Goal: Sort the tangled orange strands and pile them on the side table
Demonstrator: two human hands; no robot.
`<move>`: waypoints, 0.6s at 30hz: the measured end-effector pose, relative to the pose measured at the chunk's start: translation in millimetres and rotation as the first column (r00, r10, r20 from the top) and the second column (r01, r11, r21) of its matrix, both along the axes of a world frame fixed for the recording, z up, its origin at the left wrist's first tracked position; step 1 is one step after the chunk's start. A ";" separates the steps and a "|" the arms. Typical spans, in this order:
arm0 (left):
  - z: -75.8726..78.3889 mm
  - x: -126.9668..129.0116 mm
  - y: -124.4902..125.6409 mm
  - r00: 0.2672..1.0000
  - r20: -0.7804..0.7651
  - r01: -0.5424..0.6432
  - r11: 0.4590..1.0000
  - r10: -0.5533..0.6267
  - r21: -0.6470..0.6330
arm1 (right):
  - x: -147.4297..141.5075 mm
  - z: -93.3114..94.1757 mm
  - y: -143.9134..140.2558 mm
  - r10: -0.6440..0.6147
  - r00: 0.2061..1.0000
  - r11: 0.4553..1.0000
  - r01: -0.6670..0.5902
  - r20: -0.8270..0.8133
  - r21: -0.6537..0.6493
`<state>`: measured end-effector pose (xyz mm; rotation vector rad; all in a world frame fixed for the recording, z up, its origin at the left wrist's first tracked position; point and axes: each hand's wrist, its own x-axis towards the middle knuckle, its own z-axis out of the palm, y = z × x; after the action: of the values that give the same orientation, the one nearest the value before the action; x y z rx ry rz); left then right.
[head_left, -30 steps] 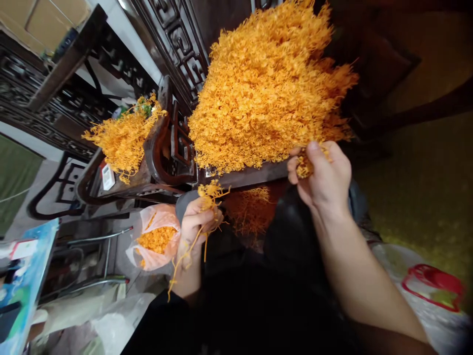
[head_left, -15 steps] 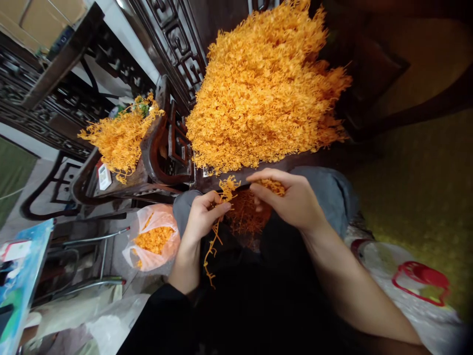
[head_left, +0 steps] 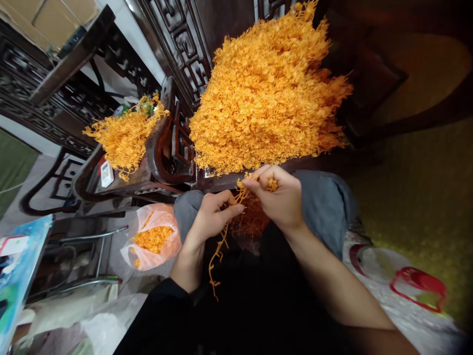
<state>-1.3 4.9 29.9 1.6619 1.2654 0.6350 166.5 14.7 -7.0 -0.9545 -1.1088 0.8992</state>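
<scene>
My left hand (head_left: 218,212) pinches a thin orange branching stem (head_left: 214,261), whose bare, knobbly lower end hangs down over my dark clothing. At the stem's curly top, my right hand (head_left: 279,195) has its thumb and forefinger closed on the small tips. More small orange pieces (head_left: 272,184) show within the curled fingers of that hand. Just beyond both hands rises a large heap of similar curly orange stems (head_left: 262,93), lying on a dark wooden seat. Below the hands, between my knees, is a reddish-orange mass of thin stems (head_left: 251,217), partly hidden.
A smaller orange bunch (head_left: 125,143) lies on a wooden side table beside a small white device (head_left: 107,174). On the floor at left stands a pinkish plastic bag (head_left: 166,222) holding orange pieces. At right is a clear tub with a red handle (head_left: 421,286).
My right hand has moved left and closed on the stem's top, which was free above my left hand before. The left hand has shifted slightly right, still holding the stem.
</scene>
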 end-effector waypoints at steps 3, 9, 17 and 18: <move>3.6 -5.7 1.5 0.995 0.096 0.003 0.994 0.007 -0.109 | 14.6 -9.0 15.6 -0.136 0.973 0.986 0.115 -0.187 -0.119; -4.7 -34.6 -7.9 0.976 0.152 -0.131 0.977 0.157 -0.166 | 74.6 -11.3 38.4 -0.311 0.828 0.946 0.223 -0.467 -0.235; -12.1 -40.0 8.7 0.964 0.250 -0.104 0.994 0.090 0.042 | 56.1 7.7 33.0 0.112 0.892 0.898 -0.279 -0.437 -0.340; -12.9 -38.4 10.6 0.973 0.209 -0.119 0.987 0.094 0.112 | 57.9 11.5 45.2 0.109 0.903 0.905 -0.263 -0.415 -0.335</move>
<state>-39.7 15.5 17.0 1.5901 1.1924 0.9415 224.4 59.9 4.5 -0.9368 -0.6990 1.4392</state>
